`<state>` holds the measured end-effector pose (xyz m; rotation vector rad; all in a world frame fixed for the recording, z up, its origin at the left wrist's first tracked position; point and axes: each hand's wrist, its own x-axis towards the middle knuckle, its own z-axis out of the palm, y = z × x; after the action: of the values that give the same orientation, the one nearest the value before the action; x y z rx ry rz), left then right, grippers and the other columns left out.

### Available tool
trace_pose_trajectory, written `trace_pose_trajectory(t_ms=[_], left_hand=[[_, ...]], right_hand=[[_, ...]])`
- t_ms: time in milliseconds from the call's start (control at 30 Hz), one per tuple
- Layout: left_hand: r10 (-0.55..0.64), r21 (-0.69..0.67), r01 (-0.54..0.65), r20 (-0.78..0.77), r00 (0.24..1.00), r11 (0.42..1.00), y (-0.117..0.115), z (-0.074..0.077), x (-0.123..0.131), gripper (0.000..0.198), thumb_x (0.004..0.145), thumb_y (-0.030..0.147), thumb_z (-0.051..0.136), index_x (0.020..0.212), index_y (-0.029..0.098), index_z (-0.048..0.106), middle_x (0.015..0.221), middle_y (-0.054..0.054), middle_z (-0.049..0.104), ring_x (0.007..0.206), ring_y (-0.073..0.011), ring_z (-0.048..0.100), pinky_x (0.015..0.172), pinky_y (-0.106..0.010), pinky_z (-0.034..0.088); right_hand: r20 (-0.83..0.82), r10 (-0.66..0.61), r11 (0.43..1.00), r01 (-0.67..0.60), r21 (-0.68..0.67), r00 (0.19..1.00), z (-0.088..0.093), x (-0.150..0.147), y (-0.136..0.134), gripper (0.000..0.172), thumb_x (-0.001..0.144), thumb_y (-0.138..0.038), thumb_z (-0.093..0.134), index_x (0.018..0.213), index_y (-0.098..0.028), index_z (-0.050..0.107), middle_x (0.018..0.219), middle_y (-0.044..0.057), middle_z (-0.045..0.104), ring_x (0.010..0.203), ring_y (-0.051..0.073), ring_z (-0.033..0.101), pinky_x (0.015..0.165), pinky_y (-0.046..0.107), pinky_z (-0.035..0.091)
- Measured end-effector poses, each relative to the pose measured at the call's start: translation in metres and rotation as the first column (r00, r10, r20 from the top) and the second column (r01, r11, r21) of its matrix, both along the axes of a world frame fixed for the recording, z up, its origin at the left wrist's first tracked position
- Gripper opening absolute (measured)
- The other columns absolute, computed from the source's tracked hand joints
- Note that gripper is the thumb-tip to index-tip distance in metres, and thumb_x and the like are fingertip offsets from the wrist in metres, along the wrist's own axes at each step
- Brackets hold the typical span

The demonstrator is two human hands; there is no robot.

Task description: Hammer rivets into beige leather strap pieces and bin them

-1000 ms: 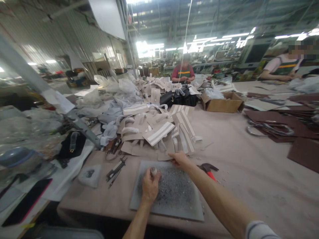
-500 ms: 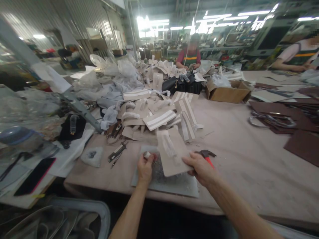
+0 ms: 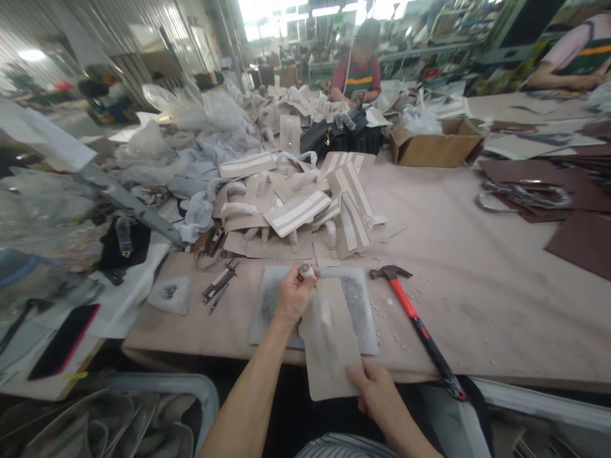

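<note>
My left hand (image 3: 292, 298) is closed on a small whitish cylindrical piece (image 3: 306, 272) above the grey board (image 3: 272, 283). Between thumb and fingers, my right hand (image 3: 375, 385) grips the lower right edge of a beige panel (image 3: 338, 356), which has a wrapped strip along its middle. The panel's upper end lies beside my left fingers, and its lower end hangs past the table's front edge. Right of the board rests a hammer (image 3: 405, 299) with a red and black handle, small bits scattered around it.
A heap of beige panels (image 3: 296, 213) lies behind the board. Further back are black pieces (image 3: 317, 135) and a cardboard box (image 3: 436, 146). Tools (image 3: 219, 285) lie left, brown sheets (image 3: 582, 245) right. Bins (image 3: 207, 394) stand below the table. Two people sit across.
The beige panel has come down and toward me in my right hand. My left hand has shifted right, up to the panel's top. The view has tilted down, showing the whole hammer.
</note>
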<state>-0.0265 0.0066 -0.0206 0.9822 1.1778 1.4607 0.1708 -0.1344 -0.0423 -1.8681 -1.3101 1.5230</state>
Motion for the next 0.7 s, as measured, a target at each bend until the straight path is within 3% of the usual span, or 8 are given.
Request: trace_pose_trajectory(t_ms=[67,133,233,333,433,500,567,700], left_hand=[[0.005,-0.022,-0.006,-0.014,1.0,1.0,0.001,-0.009,0.005,0.032,0.074,0.038,0.077,0.096,0.018,0.066,0.089,-0.005,0.076,0.08,-0.0187,0.07,0.076,-0.029,0.053],[0.012,-0.028,-0.013,-0.046,0.999,1.0,0.001,-0.016,0.007,0.028,0.076,0.037,0.074,0.093,0.018,0.065,0.088,-0.006,0.075,0.077,-0.0174,0.068,0.073,-0.027,0.053],[-0.012,-0.008,0.011,-0.107,0.994,1.0,-0.001,-0.02,0.006,0.024,0.081,0.038,0.07,0.092,0.017,0.065,0.087,-0.006,0.074,0.075,-0.0165,0.066,0.072,-0.026,0.052],[-0.018,-0.001,0.018,-0.15,0.988,1.0,-0.001,-0.019,0.004,0.024,0.084,0.039,0.068,0.093,0.018,0.064,0.09,-0.006,0.074,0.08,-0.0178,0.067,0.077,-0.028,0.052],[0.002,-0.029,-0.006,-0.135,0.991,1.0,-0.001,-0.019,0.003,0.026,0.083,0.041,0.068,0.093,0.018,0.063,0.09,-0.007,0.074,0.082,-0.0198,0.068,0.08,-0.031,0.053],[0.002,-0.033,-0.006,-0.122,0.993,0.999,-0.001,-0.02,0.003,0.027,0.082,0.043,0.068,0.092,0.018,0.063,0.089,-0.007,0.074,0.081,-0.0202,0.068,0.079,-0.031,0.053],[-0.023,-0.023,0.02,-0.142,0.99,1.0,-0.002,-0.021,0.004,0.027,0.083,0.043,0.068,0.092,0.018,0.064,0.089,-0.008,0.074,0.081,-0.0202,0.068,0.078,-0.031,0.053],[-0.059,-0.005,0.059,-0.233,0.971,0.998,-0.003,-0.021,0.004,0.026,0.087,0.042,0.065,0.093,0.017,0.064,0.09,-0.008,0.074,0.081,-0.0193,0.067,0.076,-0.028,0.052]], right_hand=[[0.3,0.021,0.963,-0.1,0.25,0.954,0.006,0.007,0.002,0.038,0.083,-0.057,0.047,0.081,-0.022,0.061,0.066,0.008,0.061,0.059,0.026,0.059,0.056,0.038,0.047],[0.477,-0.051,0.845,-0.217,0.489,0.878,0.019,0.008,0.014,0.033,0.089,-0.05,0.048,0.089,-0.022,0.064,0.081,0.013,0.067,0.077,0.031,0.064,0.071,0.045,0.051],[0.424,-0.018,0.629,-0.319,0.709,0.906,0.043,-0.009,0.048,0.038,0.094,-0.044,0.051,0.119,-0.017,0.061,0.121,0.018,0.064,0.113,0.034,0.06,0.094,0.051,0.051],[0.369,0.219,0.509,-0.428,0.747,0.903,0.055,-0.035,0.08,0.054,0.09,-0.039,0.06,0.138,-0.016,0.05,0.146,0.017,0.049,0.135,0.033,0.046,0.109,0.051,0.044],[0.409,0.385,0.475,-0.558,0.681,0.827,0.043,-0.048,0.088,0.041,0.087,-0.032,0.064,0.124,-0.016,0.061,0.134,0.015,0.06,0.129,0.033,0.052,0.109,0.053,0.044],[0.42,0.375,0.471,-0.56,0.681,0.826,0.028,-0.045,0.08,0.038,0.086,-0.028,0.064,0.121,-0.014,0.063,0.131,0.016,0.063,0.129,0.033,0.053,0.11,0.054,0.044],[0.412,0.34,0.461,-0.532,0.711,0.845,0.014,-0.039,0.07,0.046,0.087,-0.027,0.063,0.129,-0.011,0.059,0.137,0.018,0.059,0.134,0.034,0.05,0.112,0.056,0.043],[0.405,0.332,0.462,-0.521,0.718,0.852,0.006,-0.032,0.062,0.048,0.087,-0.028,0.064,0.131,-0.011,0.057,0.138,0.018,0.059,0.134,0.034,0.051,0.113,0.059,0.042]])
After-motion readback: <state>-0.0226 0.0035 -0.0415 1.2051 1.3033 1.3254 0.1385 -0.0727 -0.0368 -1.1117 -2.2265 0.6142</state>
